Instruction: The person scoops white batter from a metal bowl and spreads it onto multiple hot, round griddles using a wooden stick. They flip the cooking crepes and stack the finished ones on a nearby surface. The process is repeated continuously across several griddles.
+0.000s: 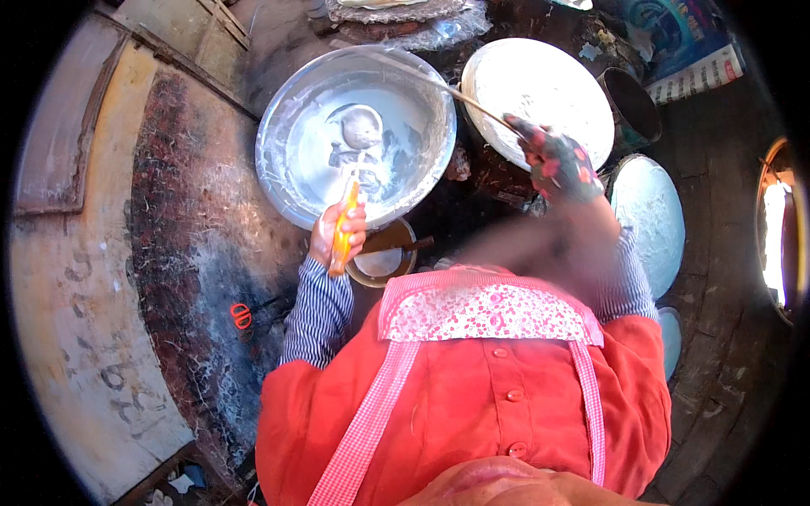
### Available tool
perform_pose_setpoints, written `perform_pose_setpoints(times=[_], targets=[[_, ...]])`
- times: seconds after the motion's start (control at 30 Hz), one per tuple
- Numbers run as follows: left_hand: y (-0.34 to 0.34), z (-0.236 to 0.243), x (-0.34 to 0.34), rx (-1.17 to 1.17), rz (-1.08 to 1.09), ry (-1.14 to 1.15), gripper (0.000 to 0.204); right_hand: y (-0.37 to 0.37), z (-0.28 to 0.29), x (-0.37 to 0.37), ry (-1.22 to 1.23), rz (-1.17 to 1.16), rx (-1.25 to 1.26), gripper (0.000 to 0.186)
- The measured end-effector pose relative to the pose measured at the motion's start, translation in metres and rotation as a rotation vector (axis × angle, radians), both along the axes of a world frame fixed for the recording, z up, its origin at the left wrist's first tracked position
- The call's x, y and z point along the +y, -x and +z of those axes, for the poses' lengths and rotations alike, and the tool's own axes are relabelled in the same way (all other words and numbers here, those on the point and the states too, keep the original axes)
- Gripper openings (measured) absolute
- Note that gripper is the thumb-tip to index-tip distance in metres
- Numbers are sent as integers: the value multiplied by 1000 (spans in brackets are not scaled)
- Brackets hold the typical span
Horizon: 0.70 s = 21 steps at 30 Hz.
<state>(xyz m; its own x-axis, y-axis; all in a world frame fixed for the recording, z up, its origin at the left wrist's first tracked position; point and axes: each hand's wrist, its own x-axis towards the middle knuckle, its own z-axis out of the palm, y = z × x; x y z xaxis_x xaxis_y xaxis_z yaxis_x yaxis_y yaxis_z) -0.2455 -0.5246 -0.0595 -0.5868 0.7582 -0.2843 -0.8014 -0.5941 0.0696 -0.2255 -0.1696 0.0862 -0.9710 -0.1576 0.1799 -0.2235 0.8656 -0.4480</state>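
Observation:
In front of me stands a wide metal basin [274, 160] with whitish liquid in it. My left hand [329, 232] is closed round the orange handle of a tool [341, 240] at the basin's near rim. A rounded, white-coated piece [361, 126] lies in line with the handle, in the basin; whether it is the tool's head is unclear. My right hand [557, 164], in a dark glove with red patches, grips a thin stick [477, 105]. The stick slants leftward over the basin's far right rim. My right forearm is smeared by motion.
A round, white-filled container [540, 97] stands right of the basin, beside a dark pot [631, 110]. Another pale round tub [648, 219] sits nearer me. Below the basin is a small bowl [380, 270]. Orange-handled scissors [241, 316] lie at left, near the wall [93, 295].

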Motion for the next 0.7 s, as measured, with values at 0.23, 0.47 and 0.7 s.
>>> perform_pose_setpoints(times=[0.23, 0.47, 0.7], targets=[[-6, 25, -14, 289, 183, 206, 28, -40, -96, 19, 1387, -329, -260, 49], [110, -42, -20, -12, -38, 237, 21, -56, -121, 5, 1230, -487, -351, 54], [93, 10, -12, 184, 58, 174, 25, -87, -111, 9, 1109, -698, -393, 41]])
